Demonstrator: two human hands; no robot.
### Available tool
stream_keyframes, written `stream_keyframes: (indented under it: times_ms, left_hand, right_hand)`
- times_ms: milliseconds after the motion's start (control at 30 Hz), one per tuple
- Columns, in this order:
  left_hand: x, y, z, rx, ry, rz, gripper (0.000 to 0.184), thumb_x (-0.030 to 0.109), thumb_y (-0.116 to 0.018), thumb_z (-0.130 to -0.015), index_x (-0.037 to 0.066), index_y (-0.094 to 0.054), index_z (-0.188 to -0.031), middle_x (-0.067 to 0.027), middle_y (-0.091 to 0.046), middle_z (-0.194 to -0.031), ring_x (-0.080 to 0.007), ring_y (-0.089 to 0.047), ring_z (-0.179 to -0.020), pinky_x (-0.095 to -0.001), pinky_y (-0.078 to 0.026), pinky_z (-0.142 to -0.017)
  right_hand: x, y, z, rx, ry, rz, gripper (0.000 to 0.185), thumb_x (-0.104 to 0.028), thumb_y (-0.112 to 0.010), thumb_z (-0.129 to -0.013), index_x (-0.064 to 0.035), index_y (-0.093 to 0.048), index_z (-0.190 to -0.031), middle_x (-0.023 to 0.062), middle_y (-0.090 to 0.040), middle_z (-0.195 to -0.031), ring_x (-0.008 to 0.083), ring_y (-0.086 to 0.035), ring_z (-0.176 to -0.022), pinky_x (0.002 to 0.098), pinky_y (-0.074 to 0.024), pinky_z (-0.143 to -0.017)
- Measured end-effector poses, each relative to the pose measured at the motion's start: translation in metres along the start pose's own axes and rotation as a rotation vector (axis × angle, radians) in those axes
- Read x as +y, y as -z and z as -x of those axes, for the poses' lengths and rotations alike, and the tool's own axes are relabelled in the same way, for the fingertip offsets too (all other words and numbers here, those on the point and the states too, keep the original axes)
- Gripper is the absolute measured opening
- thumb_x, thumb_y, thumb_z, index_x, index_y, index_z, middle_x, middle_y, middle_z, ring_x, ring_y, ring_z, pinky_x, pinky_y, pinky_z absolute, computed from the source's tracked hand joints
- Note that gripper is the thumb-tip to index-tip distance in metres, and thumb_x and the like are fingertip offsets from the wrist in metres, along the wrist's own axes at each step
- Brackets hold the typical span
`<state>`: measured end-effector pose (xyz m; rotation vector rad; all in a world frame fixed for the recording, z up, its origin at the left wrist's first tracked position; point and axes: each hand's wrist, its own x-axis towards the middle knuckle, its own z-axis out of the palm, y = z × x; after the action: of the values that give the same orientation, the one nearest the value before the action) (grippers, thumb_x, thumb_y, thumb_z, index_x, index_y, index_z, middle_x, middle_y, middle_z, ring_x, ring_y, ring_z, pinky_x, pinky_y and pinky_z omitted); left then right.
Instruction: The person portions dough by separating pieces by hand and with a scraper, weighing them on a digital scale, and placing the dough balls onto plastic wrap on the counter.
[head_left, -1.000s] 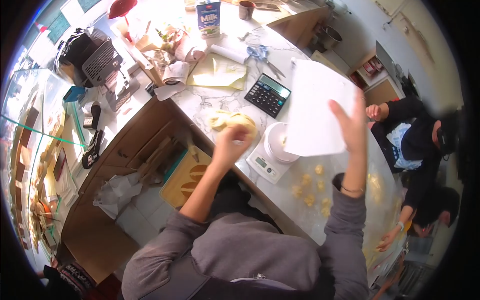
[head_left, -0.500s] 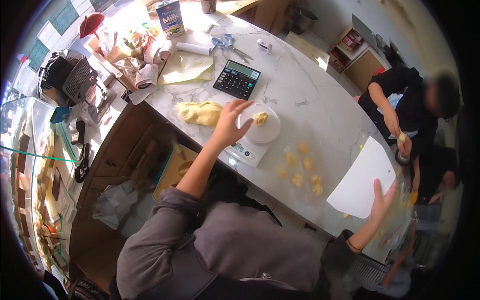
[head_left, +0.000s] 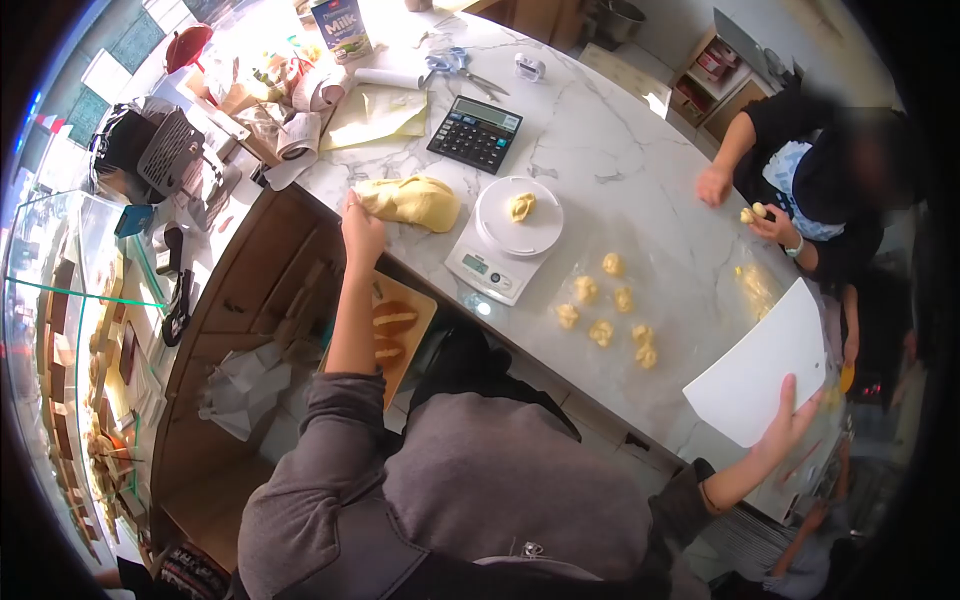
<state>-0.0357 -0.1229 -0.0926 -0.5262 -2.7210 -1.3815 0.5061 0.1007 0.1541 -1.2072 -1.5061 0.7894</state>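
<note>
My left hand is at the near-left end of a long lump of yellow dough, its fingers closed on that end. My right hand grips a large white plastic dough scraper with a curved edge and a small hole. Between the hands stands a white kitchen scale. On its round plate lies a small dough piece. Several more small dough pieces are scattered on the marble counter to the right of the scale.
A black calculator, scissors, a small white timer and a milk carton stand farther back. Across the counter, a co-worker holds small dough pieces. Bread on a tray sits below the counter edge.
My left hand has moved from beside the scale plate leftward to the end of the dough lump. The scraper stays in my right hand. The co-worker's hands have moved apart.
</note>
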Motion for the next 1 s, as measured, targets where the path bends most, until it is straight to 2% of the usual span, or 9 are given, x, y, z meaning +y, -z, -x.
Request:
stream_keyframes:
  times_ms: [33,133,167,267,300,400,567,900,1000]
  left_hand:
    - [-0.002,-0.006,-0.007,0.12,-0.301,-0.229,0.055,-0.005,-0.046,-0.072,-0.007,-0.04,-0.126,-0.0234,-0.053,-0.112,-0.0275,-0.053,-0.108,-0.0293,-0.041,-0.091]
    - [0.014,-0.002,-0.023,-0.09,-0.048,-0.174,0.061,-0.005,-0.049,-0.068,-0.009,-0.038,-0.127,-0.0229,-0.054,-0.116,-0.0277,-0.053,-0.108,-0.03,-0.041,-0.091]
    - [-0.007,-0.014,-0.034,-0.029,-0.001,0.098,0.059,-0.005,-0.052,-0.064,-0.008,-0.046,-0.122,-0.0182,-0.06,-0.106,-0.0243,-0.058,-0.099,-0.029,-0.045,-0.084]
    - [0.029,0.026,-0.047,-0.51,0.235,0.287,0.049,-0.006,-0.053,-0.062,-0.008,-0.054,-0.112,-0.0121,-0.063,-0.096,-0.0189,-0.062,-0.087,-0.0273,-0.048,-0.075]
    - [0.033,0.027,-0.047,-0.455,0.132,0.351,0.041,-0.007,-0.054,-0.061,-0.006,-0.06,-0.102,-0.0078,-0.064,-0.086,-0.0148,-0.062,-0.076,-0.0257,-0.05,-0.068]
    - [0.053,0.028,-0.041,-0.428,-0.054,0.42,0.041,-0.007,-0.055,-0.062,-0.006,-0.06,-0.103,-0.0084,-0.064,-0.088,-0.0146,-0.062,-0.075,-0.0255,-0.05,-0.068]
    - [0.064,-0.009,-0.028,-0.264,-0.59,-0.063,0.047,-0.008,-0.05,-0.063,0.008,-0.065,-0.105,-0.0132,-0.061,-0.099,-0.0323,-0.054,-0.094,-0.0357,-0.044,-0.086]
    - [0.1,0.003,-0.05,-0.66,-0.697,-0.42,0.039,0.005,-0.054,-0.073,0.007,-0.06,-0.112,-0.0074,-0.054,-0.112,-0.0269,-0.048,-0.106,-0.0398,-0.037,-0.091]
    - [0.134,0.018,-0.023,-0.022,-0.768,-0.462,0.037,0.009,-0.058,-0.072,0.009,-0.061,-0.109,-0.0047,-0.051,-0.115,-0.0251,-0.047,-0.106,-0.0416,-0.037,-0.089]
  right_hand:
    - [0.001,0.001,0.001,0.002,-0.006,-0.003,0.052,-0.014,-0.057,-0.088,0.0004,-0.035,-0.132,0.0117,-0.048,-0.124,0.0183,-0.048,-0.109,0.0294,-0.0367,-0.093]
    - [0.005,0.009,0.008,0.005,-0.03,0.02,0.051,-0.013,-0.057,-0.088,0.0004,-0.035,-0.132,0.0113,-0.048,-0.123,0.0183,-0.048,-0.109,0.0295,-0.0372,-0.092]
    - [0.006,0.011,0.011,0.019,-0.032,0.025,0.051,-0.013,-0.057,-0.088,0.0005,-0.035,-0.132,0.0113,-0.048,-0.123,0.0183,-0.048,-0.108,0.0295,-0.0372,-0.092]
    - [0.011,0.017,0.017,0.054,-0.033,0.051,0.051,-0.013,-0.058,-0.088,0.0007,-0.035,-0.132,0.0113,-0.049,-0.123,0.0183,-0.048,-0.108,0.0295,-0.0373,-0.092]
    - [0.013,0.02,0.018,0.067,-0.032,0.066,0.051,-0.013,-0.058,-0.088,0.0008,-0.035,-0.131,0.0113,-0.048,-0.123,0.0183,-0.048,-0.108,0.0295,-0.0373,-0.092]
    - [0.019,0.024,0.02,0.093,-0.052,0.059,0.052,-0.013,-0.058,-0.087,0.0009,-0.035,-0.131,0.0114,-0.048,-0.123,0.0184,-0.048,-0.108,0.0297,-0.0375,-0.092]
    - [0.019,0.016,0.023,0.066,-0.105,0.001,0.051,-0.012,-0.058,-0.087,0.0007,-0.036,-0.131,0.011,-0.048,-0.123,0.018,-0.047,-0.109,0.0297,-0.0367,-0.093]
    - [0.027,0.003,0.024,0.029,-0.092,0.071,0.048,-0.013,-0.058,-0.087,-0.0004,-0.038,-0.129,0.0104,-0.049,-0.12,0.0172,-0.047,-0.107,0.0294,-0.036,-0.092]
    - [0.025,0.008,0.023,0.036,-0.099,0.112,0.049,-0.014,-0.058,-0.087,-0.0009,-0.037,-0.13,0.0108,-0.049,-0.121,0.0176,-0.047,-0.107,0.0297,-0.0363,-0.092]
